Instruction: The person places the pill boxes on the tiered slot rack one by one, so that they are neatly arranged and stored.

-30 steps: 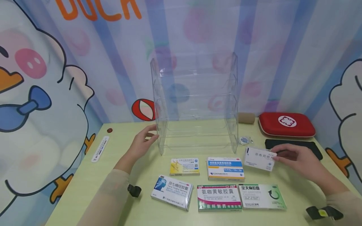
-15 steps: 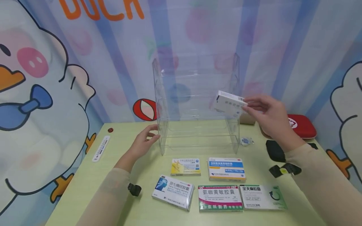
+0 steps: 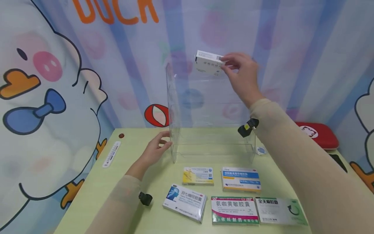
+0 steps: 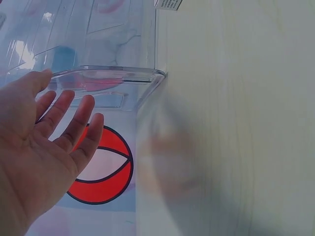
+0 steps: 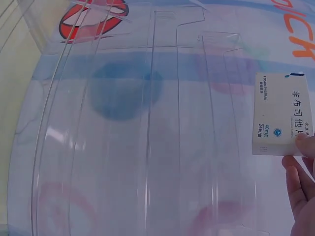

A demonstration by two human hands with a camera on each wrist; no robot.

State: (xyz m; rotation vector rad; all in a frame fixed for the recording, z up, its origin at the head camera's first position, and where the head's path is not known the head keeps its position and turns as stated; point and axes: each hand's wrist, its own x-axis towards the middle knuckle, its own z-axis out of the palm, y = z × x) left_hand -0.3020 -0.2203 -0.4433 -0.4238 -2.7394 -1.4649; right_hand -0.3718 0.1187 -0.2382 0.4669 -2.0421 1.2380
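A clear plastic tiered rack stands upright at the back of the table. Near its top, my right hand pinches a small white medicine box by one end, thumb on the printed front. The right wrist view shows the same medicine box beside the rack's upper tiers. Down at the rack's lower left side is my left hand. In the left wrist view the left hand has its fingers extended, with the thumb at the side panel's edge.
In front of the rack lie a yellow-white box, a blue-white box, a head-picture box, a pink-green box and a green-white box. A red case is at right; a white strip lies left.
My right hand has lifted the white medicine box from the table's right side, up and leftward to the rack's top. My left hand has stayed at the rack's side; the head view has shifted slightly.
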